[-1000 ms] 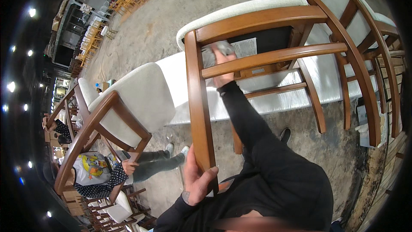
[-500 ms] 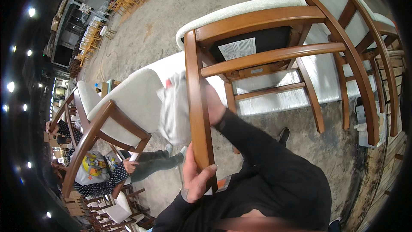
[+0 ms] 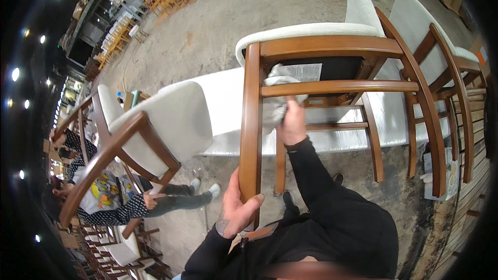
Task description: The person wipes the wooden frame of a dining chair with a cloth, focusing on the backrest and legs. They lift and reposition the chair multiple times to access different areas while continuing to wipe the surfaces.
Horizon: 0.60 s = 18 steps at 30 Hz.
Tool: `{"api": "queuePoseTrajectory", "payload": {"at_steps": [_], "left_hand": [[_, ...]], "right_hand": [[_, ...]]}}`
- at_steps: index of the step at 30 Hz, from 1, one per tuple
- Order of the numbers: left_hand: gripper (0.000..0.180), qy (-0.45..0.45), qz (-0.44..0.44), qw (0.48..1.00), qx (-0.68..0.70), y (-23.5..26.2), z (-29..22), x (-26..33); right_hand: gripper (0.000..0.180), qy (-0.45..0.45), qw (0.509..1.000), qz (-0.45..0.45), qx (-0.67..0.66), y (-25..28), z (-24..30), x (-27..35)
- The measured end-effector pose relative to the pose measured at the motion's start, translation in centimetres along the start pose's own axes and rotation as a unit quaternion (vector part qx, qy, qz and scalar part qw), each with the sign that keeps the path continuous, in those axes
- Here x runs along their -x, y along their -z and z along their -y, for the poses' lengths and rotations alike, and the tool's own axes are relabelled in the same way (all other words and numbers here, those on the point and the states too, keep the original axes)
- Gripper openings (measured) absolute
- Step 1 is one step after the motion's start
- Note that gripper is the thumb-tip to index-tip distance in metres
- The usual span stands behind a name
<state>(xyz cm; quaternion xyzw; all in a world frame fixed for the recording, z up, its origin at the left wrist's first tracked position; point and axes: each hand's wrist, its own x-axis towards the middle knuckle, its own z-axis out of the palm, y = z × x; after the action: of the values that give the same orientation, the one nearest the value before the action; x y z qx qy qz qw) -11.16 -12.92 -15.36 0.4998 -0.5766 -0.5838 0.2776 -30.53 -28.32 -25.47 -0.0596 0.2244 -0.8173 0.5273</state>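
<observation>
A brown wooden chair with a pale fabric seat is in front of me, its dark underside and a white label facing me. My left hand grips the low end of its front leg, thumb on the near face. My right hand holds a crumpled white-grey cloth just right of that leg. Part of the cloth goes up behind the stretcher and shows above it. My right fingers are partly hidden in the cloth.
The chair is over a long white-covered surface. Another chair stands close on the right. At left, a person in dotted sleeves is beside a pale upholstered chair. Wooden slats lie at far right; more chairs stack lower left.
My right hand and the cloth have moved from the leg's left side to its right, by the stretcher. My left hand keeps its grip. The view has shifted slightly.
</observation>
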Motion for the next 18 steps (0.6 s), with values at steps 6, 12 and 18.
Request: {"api": "queuePoseTrajectory", "payload": {"at_steps": [6,12,18], "left_hand": [[0.08,0.014,-0.019,1.0,0.013,-0.6,0.2,-0.2],[0.08,0.005,-0.012,1.0,0.021,-0.6,0.0,-0.6],[0.077,0.027,-0.011,0.999,0.021,-0.7,-0.9,-0.4]], "right_hand": [[0.054,0.079,0.96,-0.073,0.258,-1.8,1.3,-5.1],[0.057,0.214,0.826,-0.065,0.517,0.6,-5.3,-7.0],[0.038,0.264,0.95,-0.167,-0.013,4.0,4.3,-9.9]]}}
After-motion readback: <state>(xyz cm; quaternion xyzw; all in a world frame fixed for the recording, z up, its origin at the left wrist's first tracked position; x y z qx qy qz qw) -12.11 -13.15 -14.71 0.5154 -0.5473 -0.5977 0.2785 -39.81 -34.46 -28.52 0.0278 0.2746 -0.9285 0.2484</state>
